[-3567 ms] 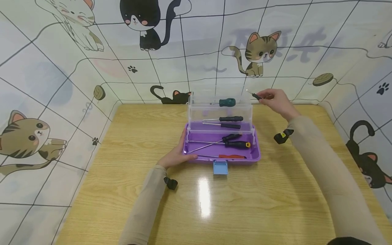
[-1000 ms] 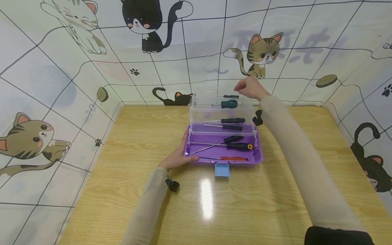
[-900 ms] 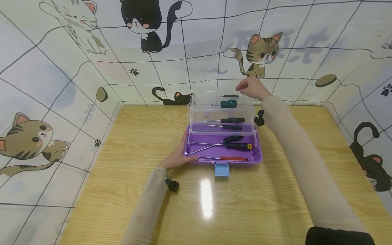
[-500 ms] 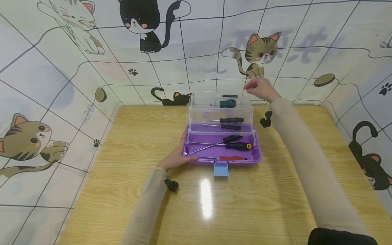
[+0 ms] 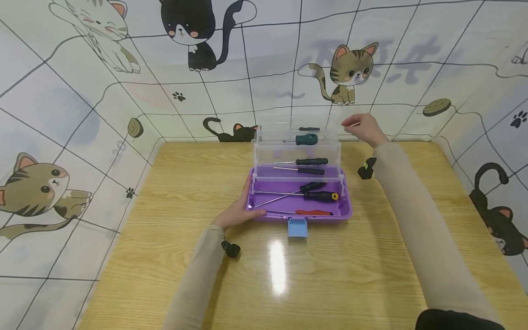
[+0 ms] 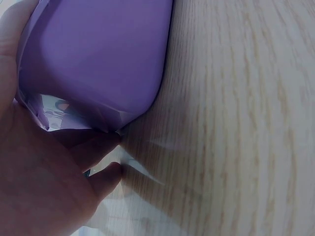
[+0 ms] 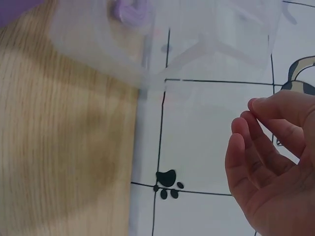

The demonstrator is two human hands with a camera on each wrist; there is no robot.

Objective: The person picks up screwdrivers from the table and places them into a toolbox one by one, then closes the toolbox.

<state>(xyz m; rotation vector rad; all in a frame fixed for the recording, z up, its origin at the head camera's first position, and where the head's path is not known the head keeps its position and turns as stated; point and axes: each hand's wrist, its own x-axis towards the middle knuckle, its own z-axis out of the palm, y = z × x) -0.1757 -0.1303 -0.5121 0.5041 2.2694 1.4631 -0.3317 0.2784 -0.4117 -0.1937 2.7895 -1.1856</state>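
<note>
A purple toolbox stands on the table with its clear trays raised in tiers. My left hand grips its left end, thumb along the front rim and fingers at the side wall. In the top tray lies a small black screwdriver. Below it sit a green-handled screwdriver and two black screwdrivers, one above the other. The purple bottom holds a red-handled screwdriver, a black-and-yellow one and another black one. Right of the trays, my right hand hovers with loosely bent fingers, holding nothing.
A light-blue latch hangs from the box's front. The wooden table ends at a wall covered in cat drawings, close behind the box. Similar wall covering rises at both sides.
My right hand carried the small black screwdriver to the top tray and let it go. Since then it has drawn back to the right. My left hand has stayed on the toolbox.
</note>
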